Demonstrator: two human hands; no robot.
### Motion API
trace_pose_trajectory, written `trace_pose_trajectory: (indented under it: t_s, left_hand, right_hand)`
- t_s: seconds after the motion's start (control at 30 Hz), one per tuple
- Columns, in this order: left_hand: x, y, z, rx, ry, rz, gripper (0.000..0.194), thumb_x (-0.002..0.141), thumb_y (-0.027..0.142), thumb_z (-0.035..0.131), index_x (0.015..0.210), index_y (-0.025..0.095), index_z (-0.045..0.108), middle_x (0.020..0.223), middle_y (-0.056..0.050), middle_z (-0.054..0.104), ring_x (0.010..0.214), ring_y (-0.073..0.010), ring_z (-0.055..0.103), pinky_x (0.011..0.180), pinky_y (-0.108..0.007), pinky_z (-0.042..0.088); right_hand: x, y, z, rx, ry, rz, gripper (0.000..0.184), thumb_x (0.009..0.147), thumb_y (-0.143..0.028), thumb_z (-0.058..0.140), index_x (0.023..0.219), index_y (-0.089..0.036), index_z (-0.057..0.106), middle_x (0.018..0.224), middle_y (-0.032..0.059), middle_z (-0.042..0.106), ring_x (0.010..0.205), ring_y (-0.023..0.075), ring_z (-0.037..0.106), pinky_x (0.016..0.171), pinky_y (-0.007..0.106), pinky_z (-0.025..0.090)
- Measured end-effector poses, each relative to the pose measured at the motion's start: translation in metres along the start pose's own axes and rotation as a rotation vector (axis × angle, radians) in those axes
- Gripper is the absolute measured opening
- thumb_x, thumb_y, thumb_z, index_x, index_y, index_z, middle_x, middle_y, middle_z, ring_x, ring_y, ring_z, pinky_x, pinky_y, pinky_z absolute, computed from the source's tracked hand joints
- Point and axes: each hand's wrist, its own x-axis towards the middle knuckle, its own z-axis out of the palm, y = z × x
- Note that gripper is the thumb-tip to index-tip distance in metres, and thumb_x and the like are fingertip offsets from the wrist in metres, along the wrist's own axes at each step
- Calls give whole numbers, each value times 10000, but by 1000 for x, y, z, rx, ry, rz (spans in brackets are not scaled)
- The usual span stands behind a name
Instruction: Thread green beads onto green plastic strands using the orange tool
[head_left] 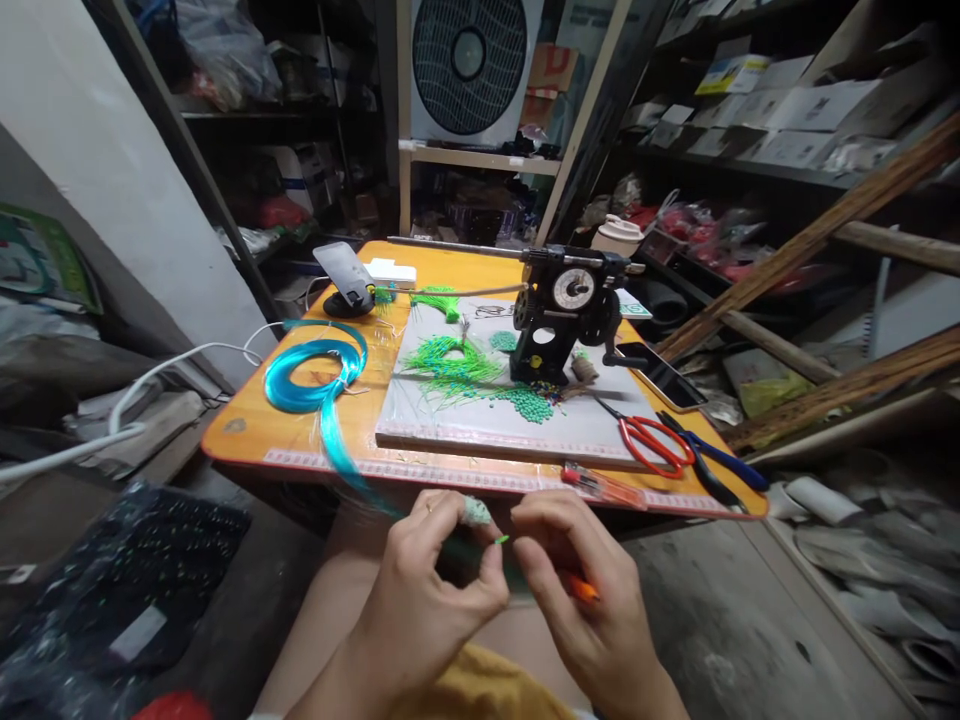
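Note:
My left hand (442, 575) is closed in a pinch, with a small bright green piece (502, 540) at the thumb tip. A pale green wrap (477, 511) covers one of its fingertips. Close beside it, my right hand (581, 570) has its thumb and forefinger slightly apart. Its other fingers curl around an orange object (579, 587), mostly hidden in the palm. A hank of shiny blue strands (315, 375) lies on the table, its tail hanging over the front edge behind my left hand. Bunches of green line (450, 362) and green beads (531, 403) lie on a pale board (450, 425).
A black hand-cranked winder (559, 320) with a dial stands on the board. Red-handled scissors (656, 446), blue-handled pliers (712, 460), an orange cutter (604, 486) and a phone (670, 376) lie at the right of the orange table (240, 430). A wooden ladder (825, 230) leans at right.

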Motion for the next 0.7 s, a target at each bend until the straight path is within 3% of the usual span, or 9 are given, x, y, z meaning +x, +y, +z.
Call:
trace_pose_trajectory:
  t_s: [0.1,0.23,0.33,0.4,0.5,0.6,0.7]
  left_hand:
    - [2,0,1,1,-31,-14,129,758,67,559,768,190,594,725,-15,649,734,-194,663,669,-295,532]
    - [4,2,3,-31,-59,-16,131,752,65,550,751,195,566,715,-9,639,705,-183,645,654,-290,526]
    - [8,3,4,-33,-67,-5,141,743,60,554,740,201,556,697,-2,630,687,-173,631,635,-278,515]
    - [19,3,3,-39,-84,26,146,729,58,563,734,204,557,695,-2,628,689,-174,624,630,-279,507]
    - [52,5,-1,-145,-8,35,144,735,66,578,725,208,553,688,1,621,684,-168,613,644,-287,500]
    - [98,13,-3,-431,183,-18,94,786,127,630,758,203,585,702,9,638,674,-141,621,662,-273,514]
    - [137,21,2,-633,296,-7,66,783,164,686,791,186,625,712,7,679,631,-114,633,616,-244,515]
  right_hand:
    - [0,1,-2,15,-53,-20,190,919,-77,574,1034,-224,607,929,43,620,835,163,617,679,242,514]
    - [1,4,-4,108,103,53,136,948,-111,506,927,-234,560,849,20,555,755,157,567,615,245,485]
    - [3,4,-6,91,57,53,111,922,-130,566,922,-232,612,864,30,574,722,158,574,560,240,468]
    - [4,4,-8,128,151,76,115,921,-136,579,858,-226,616,836,25,554,663,142,549,511,228,440]
    - [3,6,-10,331,393,191,136,976,-190,519,857,-225,575,823,7,480,550,99,458,441,204,391]
    - [1,8,-8,370,386,215,114,981,-226,535,884,-223,596,845,17,485,550,96,448,433,205,375]
    - [-1,10,-3,297,350,184,127,969,-217,551,863,-221,622,827,30,512,649,138,511,493,225,407]
